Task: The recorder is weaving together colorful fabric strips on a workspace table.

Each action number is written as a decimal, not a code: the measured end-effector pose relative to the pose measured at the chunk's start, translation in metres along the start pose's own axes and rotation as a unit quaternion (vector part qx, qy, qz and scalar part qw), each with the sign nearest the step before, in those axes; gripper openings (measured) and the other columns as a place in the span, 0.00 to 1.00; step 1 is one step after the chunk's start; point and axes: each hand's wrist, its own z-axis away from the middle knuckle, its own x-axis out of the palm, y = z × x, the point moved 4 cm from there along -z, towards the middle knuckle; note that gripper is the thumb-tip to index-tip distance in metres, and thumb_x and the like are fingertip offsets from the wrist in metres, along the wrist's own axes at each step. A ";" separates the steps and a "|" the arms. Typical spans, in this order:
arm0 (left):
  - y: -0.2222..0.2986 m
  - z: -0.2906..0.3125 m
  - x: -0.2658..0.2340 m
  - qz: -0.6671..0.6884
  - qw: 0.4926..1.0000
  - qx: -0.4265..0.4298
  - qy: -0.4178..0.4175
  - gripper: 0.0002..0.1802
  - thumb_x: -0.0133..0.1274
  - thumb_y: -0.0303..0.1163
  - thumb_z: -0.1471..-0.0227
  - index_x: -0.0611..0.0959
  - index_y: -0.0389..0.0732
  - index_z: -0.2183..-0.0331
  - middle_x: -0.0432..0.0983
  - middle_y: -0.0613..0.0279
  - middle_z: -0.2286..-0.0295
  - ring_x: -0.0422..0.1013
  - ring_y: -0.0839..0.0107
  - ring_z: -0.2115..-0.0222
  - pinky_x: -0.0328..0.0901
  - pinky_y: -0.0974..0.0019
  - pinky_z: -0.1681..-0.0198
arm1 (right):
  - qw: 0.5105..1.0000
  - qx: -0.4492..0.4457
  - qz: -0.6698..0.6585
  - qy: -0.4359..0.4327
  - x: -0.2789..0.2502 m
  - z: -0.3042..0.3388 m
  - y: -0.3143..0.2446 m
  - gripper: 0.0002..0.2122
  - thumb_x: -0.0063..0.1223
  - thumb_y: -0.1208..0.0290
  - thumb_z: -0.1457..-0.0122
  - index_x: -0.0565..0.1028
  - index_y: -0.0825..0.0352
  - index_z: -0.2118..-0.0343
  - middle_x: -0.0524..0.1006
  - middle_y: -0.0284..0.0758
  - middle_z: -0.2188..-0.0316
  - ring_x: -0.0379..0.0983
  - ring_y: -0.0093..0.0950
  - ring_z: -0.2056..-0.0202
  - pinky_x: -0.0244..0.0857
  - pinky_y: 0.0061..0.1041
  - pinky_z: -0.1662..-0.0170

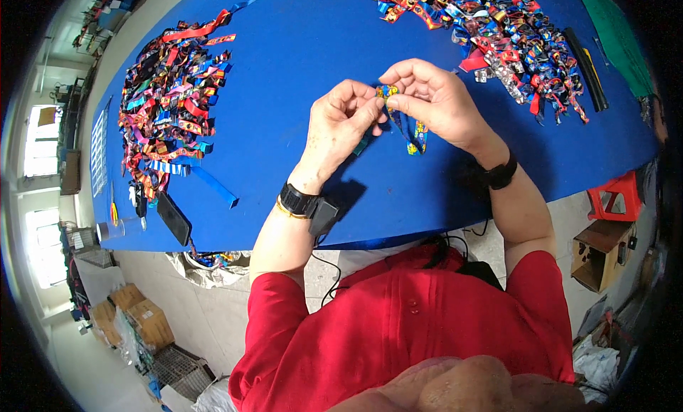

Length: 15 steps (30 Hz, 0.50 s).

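Note:
Over the blue table [299, 56], my left hand [334, 124] and my right hand [442, 104] meet at a yellow and blue patterned ribbon strap [417, 141]. Thumb and fingers of each hand pinch its upper end, and the fingers cover part of it. Below my right hand the strap hangs in a loop. A dark teal strip [361, 144] shows under my left hand; whether it joins the strap I cannot tell. A heap of similar printed straps [509, 38] lies beyond my right hand, and another pile of straps [174, 102] is spread at the left.
A dark phone [173, 218] lies by the table's left front edge, near an orange-handled tool [114, 213] and a clear cup [111, 230]. Far right are a black bar [586, 70] and green cloth [613, 28]. A red stool [615, 197] and wooden box [603, 250] stand beside the table.

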 end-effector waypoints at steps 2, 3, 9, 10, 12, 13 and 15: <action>0.001 0.001 0.002 -0.006 1.000 0.001 -0.008 0.04 0.54 0.25 0.42 0.77 0.35 0.64 0.78 0.63 0.75 0.72 0.80 0.77 0.67 0.77 0.74 | 1.000 -0.013 -0.008 -0.006 0.001 0.000 0.002 0.11 0.57 0.81 0.43 0.72 0.71 0.57 0.76 0.28 0.70 0.73 0.14 0.67 0.69 0.15 0.63; 0.001 0.002 0.003 -0.012 1.000 0.000 -0.013 0.04 0.54 0.25 0.42 0.77 0.35 0.64 0.78 0.64 0.75 0.72 0.81 0.77 0.67 0.77 0.74 | 1.000 -0.014 -0.007 -0.004 0.000 0.000 0.000 0.11 0.57 0.81 0.43 0.72 0.71 0.57 0.76 0.28 0.70 0.73 0.14 0.67 0.69 0.15 0.63; 0.001 0.005 0.004 -0.037 0.998 -0.008 -0.041 0.05 0.52 0.25 0.41 0.78 0.36 0.62 0.77 0.65 0.75 0.71 0.81 0.77 0.66 0.78 0.74 | 1.000 -0.001 0.005 0.000 0.002 0.001 -0.004 0.10 0.56 0.81 0.42 0.73 0.71 0.58 0.74 0.27 0.72 0.70 0.12 0.70 0.67 0.14 0.66; 0.001 0.005 0.003 -0.035 0.998 -0.007 -0.045 0.05 0.51 0.25 0.41 0.78 0.36 0.62 0.77 0.66 0.74 0.71 0.82 0.77 0.65 0.77 0.74 | 1.000 0.007 0.016 -0.002 0.001 0.002 -0.005 0.10 0.56 0.81 0.42 0.73 0.70 0.58 0.74 0.26 0.72 0.69 0.12 0.70 0.66 0.14 0.66; 0.001 0.004 0.002 -0.037 0.998 -0.011 -0.050 0.05 0.51 0.25 0.41 0.77 0.36 0.61 0.77 0.66 0.74 0.71 0.82 0.77 0.65 0.78 0.74 | 0.999 0.006 0.034 -0.004 0.000 0.002 -0.005 0.09 0.56 0.80 0.42 0.73 0.70 0.58 0.74 0.26 0.72 0.68 0.11 0.71 0.65 0.14 0.67; 0.000 0.004 0.002 -0.040 0.998 -0.017 -0.052 0.05 0.50 0.24 0.41 0.77 0.36 0.61 0.77 0.66 0.74 0.71 0.82 0.77 0.65 0.78 0.74 | 0.999 0.004 0.035 -0.004 0.000 0.002 -0.004 0.09 0.56 0.80 0.42 0.73 0.70 0.58 0.74 0.26 0.72 0.68 0.11 0.71 0.65 0.14 0.67; 0.001 0.004 0.002 -0.027 0.998 -0.012 -0.061 0.06 0.52 0.25 0.41 0.77 0.37 0.61 0.77 0.66 0.74 0.71 0.82 0.77 0.65 0.78 0.73 | 0.999 0.001 0.035 0.003 0.000 0.002 -0.005 0.09 0.56 0.80 0.42 0.74 0.70 0.59 0.74 0.26 0.72 0.68 0.11 0.71 0.66 0.14 0.67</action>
